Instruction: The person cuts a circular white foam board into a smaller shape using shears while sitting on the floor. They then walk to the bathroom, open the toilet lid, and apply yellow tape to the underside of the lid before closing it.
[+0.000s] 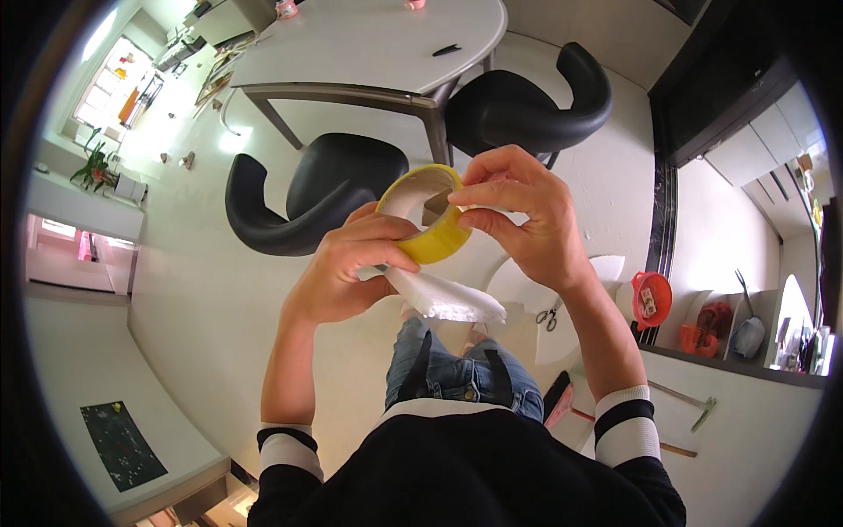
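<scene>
My left hand (359, 263) holds a roll of yellow adhesive tape (438, 242) by its lower left rim. The same hand also has a piece of white foam (451, 296) between its thumb and fingers, just below the roll. The fingertips of my right hand (520, 211) pinch at the right edge of the tape roll; whether they hold a loose tape end cannot be told. On the floor below, a pair of scissors (548, 319) lies by white sheet pieces (558, 339).
A white table (355, 46) with a black object (446, 50) on it stands ahead. Two black chairs (349, 171) (520, 105) stand beside it. At right are a red basket (664, 300) and a shelf edge (731, 370). A broom (560, 392) is near my legs.
</scene>
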The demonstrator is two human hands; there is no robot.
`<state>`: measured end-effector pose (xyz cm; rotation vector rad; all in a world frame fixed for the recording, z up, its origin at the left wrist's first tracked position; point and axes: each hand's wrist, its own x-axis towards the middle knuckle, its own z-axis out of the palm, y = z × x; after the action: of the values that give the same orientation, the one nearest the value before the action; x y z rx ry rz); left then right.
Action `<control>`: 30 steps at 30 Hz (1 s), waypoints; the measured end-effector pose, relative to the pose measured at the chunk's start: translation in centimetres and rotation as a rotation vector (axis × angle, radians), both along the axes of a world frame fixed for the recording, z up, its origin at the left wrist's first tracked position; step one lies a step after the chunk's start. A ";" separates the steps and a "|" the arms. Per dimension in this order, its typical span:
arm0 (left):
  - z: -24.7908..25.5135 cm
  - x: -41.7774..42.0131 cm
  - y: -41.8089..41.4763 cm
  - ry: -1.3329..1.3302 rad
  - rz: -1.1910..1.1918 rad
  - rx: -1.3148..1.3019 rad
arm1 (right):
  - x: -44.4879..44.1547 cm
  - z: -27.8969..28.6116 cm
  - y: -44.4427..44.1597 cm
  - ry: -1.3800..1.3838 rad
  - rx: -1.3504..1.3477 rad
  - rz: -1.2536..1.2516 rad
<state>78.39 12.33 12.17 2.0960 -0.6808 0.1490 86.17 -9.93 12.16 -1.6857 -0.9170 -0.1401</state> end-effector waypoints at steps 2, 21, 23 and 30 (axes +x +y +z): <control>0.2 -1.3 1.5 0.012 0.016 -0.031 | -0.7 0.1 1.6 -0.072 -0.019 -0.007; -0.4 -17.5 33.5 -0.087 0.570 -0.053 | -9.4 -1.3 41.1 0.207 0.143 0.439; -0.4 -19.6 36.2 -0.067 0.642 -0.061 | -10.4 -1.3 45.0 0.167 0.139 0.486; 0.4 -26.1 43.2 -0.029 0.853 -0.092 | -14.2 -1.1 56.9 0.063 0.197 0.715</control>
<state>52.25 55.49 12.58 2.1665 0.2428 0.6644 72.02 46.93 11.11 -1.0967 -1.3530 0.2948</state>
